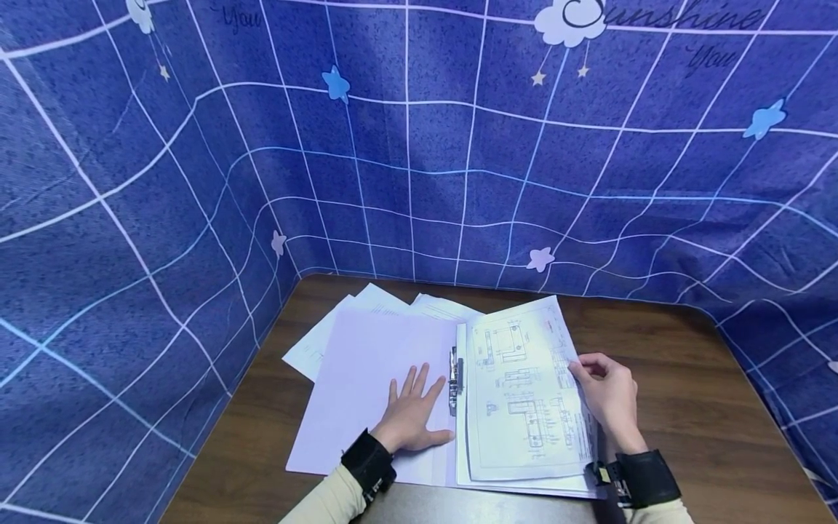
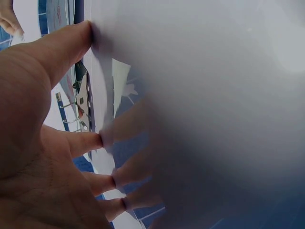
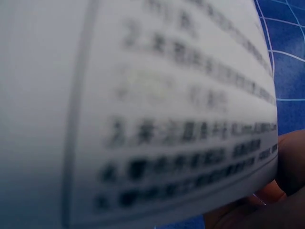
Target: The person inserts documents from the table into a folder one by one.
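Note:
A lavender folder (image 1: 382,338) lies open on the table, with a metal clip (image 1: 453,382) along its spine. My left hand (image 1: 412,418) rests on the inside of the left cover, fingers spread, thumb pointing toward the spine. In the left wrist view its fingertips (image 2: 97,140) touch the glossy cover. Over the right half lies a sheet of technical drawings (image 1: 524,378), slightly lifted and bowed. Its right edge is pinched between the thumb and fingers of my right hand (image 1: 609,393). Up close in the right wrist view, the sheet (image 3: 181,109) shows blurred printed text.
Several loose printed sheets (image 1: 304,353) stick out from under the folder's left and top edges. Brown wooden table (image 1: 681,378) surrounds the folder. A blue curtain (image 1: 432,145) with a grid and stars hangs behind and at the sides.

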The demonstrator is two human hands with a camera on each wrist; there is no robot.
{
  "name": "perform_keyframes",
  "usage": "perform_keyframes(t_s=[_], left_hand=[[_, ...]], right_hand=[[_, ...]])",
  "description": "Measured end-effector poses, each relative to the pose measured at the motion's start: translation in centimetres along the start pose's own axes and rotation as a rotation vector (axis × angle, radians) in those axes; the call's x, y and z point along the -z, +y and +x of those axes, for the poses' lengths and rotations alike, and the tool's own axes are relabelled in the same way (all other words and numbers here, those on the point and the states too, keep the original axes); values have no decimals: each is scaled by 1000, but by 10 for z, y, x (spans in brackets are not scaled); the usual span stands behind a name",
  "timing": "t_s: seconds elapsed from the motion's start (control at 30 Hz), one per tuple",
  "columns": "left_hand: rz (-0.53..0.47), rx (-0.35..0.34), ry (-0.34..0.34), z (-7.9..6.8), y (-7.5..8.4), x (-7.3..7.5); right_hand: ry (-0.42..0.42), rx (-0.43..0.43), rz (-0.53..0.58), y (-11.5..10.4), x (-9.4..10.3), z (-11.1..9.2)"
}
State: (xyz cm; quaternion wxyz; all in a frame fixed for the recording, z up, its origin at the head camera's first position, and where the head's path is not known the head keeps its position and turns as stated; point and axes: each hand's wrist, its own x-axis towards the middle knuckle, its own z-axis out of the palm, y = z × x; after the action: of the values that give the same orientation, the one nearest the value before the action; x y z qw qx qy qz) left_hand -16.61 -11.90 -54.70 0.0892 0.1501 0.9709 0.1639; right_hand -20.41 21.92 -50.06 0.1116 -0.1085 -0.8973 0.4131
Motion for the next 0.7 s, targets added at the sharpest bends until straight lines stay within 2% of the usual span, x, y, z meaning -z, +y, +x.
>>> perform_keyframes(t_s=[0.4,0.7], left_hand=[[4,-4,-2,1,-1,-3],[-5,-15,4,-1,0,2]], right_hand=[[15,51,-18,-2,-13,-3],[25,77,-47,-1,-18,-4]])
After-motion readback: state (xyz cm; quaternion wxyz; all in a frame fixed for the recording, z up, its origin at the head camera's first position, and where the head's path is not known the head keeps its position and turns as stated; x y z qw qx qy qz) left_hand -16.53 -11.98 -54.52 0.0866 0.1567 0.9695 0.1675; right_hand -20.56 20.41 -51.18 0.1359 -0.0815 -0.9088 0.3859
